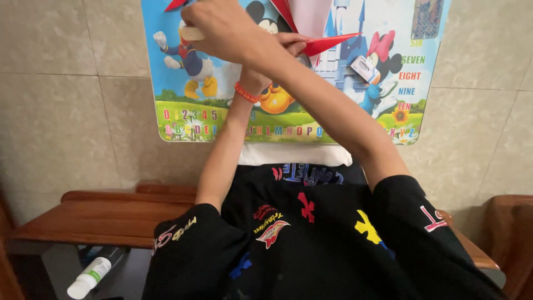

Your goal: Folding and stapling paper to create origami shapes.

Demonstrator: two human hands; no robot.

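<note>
nearest, a black t-shirt [311, 244] with coloured prints fills the bottom of the view, and beside it on the left a white bottle with a green label [91, 276] lies below the wooden bench [105, 214]. further out, both bare forearms reach forward and cross each other, the left one wearing an orange wristband [246, 92]. beyond the wrists, the right hand [225, 28] lies on top with its fingers curled, gripping a pale flat strip [191, 33] that sticks out to the left of it. the left hand [291, 41] is mostly hidden under that arm; its fingers are pressed together, pinching the red folded paper [327, 41], whose sharp point juts out to the right. another red corner shows at the top edge. farthest off, all of this sits over a colourful cartoon play mat [288, 72] with letters and numbers along its edges, resting on a tiled floor [72, 100].
</note>
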